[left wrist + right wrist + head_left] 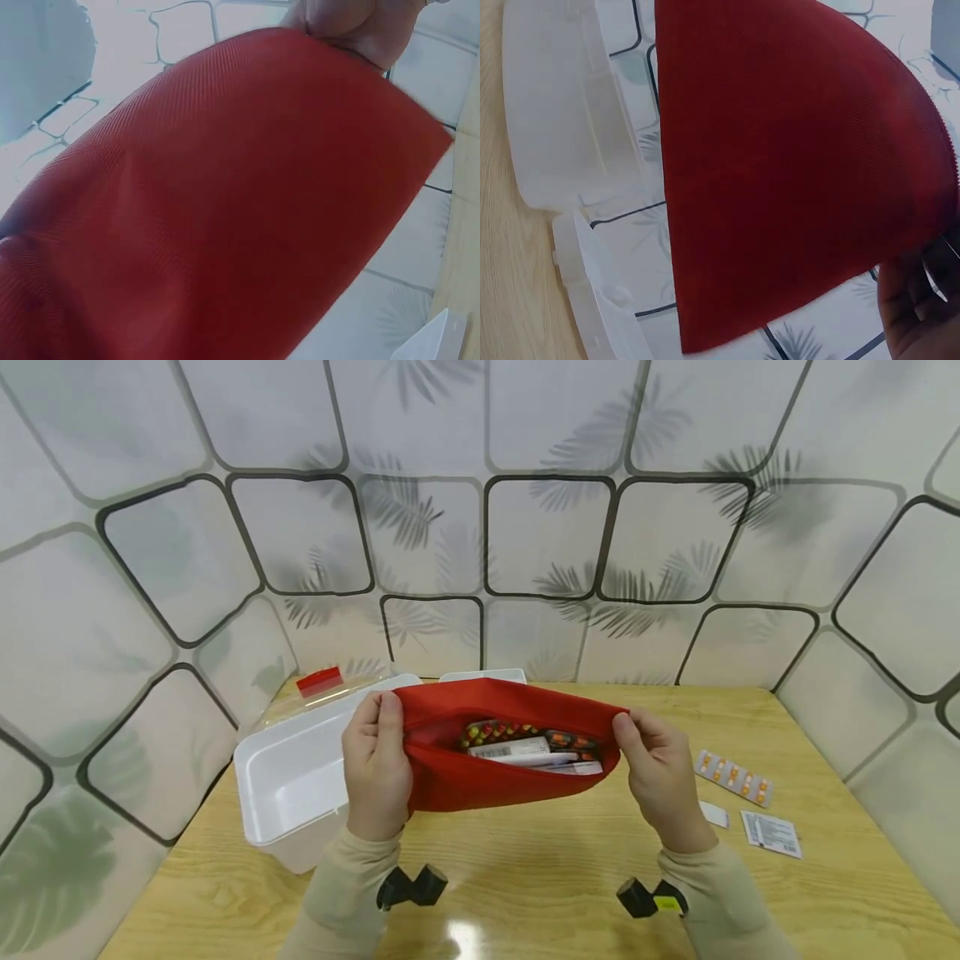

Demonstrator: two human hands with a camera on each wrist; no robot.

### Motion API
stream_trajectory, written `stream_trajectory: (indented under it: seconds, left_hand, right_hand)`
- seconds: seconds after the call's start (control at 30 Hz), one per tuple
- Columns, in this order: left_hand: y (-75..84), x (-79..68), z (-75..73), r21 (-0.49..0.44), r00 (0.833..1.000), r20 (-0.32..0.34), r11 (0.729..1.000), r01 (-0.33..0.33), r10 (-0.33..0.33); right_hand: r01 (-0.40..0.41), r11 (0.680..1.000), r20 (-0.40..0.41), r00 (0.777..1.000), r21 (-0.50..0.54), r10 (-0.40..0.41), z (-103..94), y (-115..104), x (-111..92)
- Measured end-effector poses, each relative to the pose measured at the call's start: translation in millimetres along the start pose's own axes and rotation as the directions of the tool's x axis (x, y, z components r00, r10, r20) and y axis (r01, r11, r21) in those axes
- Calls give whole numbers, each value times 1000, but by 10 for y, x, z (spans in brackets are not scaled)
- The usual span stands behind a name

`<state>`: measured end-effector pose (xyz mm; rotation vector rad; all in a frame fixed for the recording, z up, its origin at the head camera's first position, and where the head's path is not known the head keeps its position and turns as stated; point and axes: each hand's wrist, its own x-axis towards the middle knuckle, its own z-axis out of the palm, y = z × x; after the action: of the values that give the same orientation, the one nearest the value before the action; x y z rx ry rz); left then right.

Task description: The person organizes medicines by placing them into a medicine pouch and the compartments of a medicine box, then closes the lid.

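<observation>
A red zip pouch (472, 787) is held up above the table, its mouth spread toward me. My left hand (378, 768) grips its left end, thumb on the near side. My right hand (663, 777) pinches the opposite end at the corner. Inside lie a blister pack of red and yellow capsules (495, 732), a darker blister pack (570, 741), a white tube (517, 750) and a slim white packet (583, 768). Both wrist views are mostly filled by the pouch's red fabric (247, 180), with zip teeth along its curved edge (945, 127) in the right one.
On the left stands a white plastic bin (292, 777), with a clear bag with a red strip (319, 682) behind it. A white lid-like piece (483, 676) shows behind the pouch. To the right lie an orange-pill blister pack (733, 778), a printed sachet (772, 834) and a small white piece (714, 814).
</observation>
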<state>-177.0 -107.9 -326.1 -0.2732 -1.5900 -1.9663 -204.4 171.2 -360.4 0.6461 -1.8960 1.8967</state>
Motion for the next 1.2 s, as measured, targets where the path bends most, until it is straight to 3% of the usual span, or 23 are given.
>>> stream_trajectory:
  seconds: [0.07,0.17,0.3,0.4,0.5,0.57,0.63,0.7,0.77,0.83,0.93,1.03,1.2]
  left_hand:
    - [-17,-3,-4,38,998,23,998,58,-59]
    - [-44,-14,4,108,989,90,988,108,-118]
    - [-76,-34,12,148,967,225,985,88,-120]
    - [-93,-44,-8,143,927,349,985,93,-138]
    - [-105,-48,-22,144,869,465,983,114,-169]
    - [-112,-47,-22,163,857,486,981,102,-170]
    - [-115,-44,-12,191,875,460,979,70,-152]
    - [-120,-43,-3,228,907,401,973,35,-126]
    - [-123,-43,10,258,935,342,966,5,-96]
    - [-130,-42,22,291,951,301,956,-29,-63]
    - [-134,-44,39,333,969,246,941,-60,-25]
    - [-125,-43,45,353,980,200,934,-49,-24]
    - [-103,-43,29,345,989,143,938,-6,-46]
  right_hand:
    - [-24,999,-57,998,29,26,13,-13,-7]
    - [-81,982,-157,982,169,109,32,-72,-10]
    - [-134,925,-301,921,356,249,37,-176,8]
    - [-151,900,-358,881,409,310,16,-221,28]
    - [-173,868,-339,871,464,355,-20,-258,41]
    - [-189,850,-318,870,491,377,-45,-282,43]
    - [-188,833,-300,873,521,384,-62,-304,45]
    - [-179,828,-291,879,532,377,-66,-322,42]
    - [-165,833,-293,885,528,362,-57,-332,38]
    - [-151,853,-306,890,500,337,-38,-333,29]
    - [-105,909,-354,898,404,261,-4,-319,5]
    - [-32,959,-377,915,282,142,22,-286,-20]
    - [74,988,-345,938,136,-23,18,-217,-27]
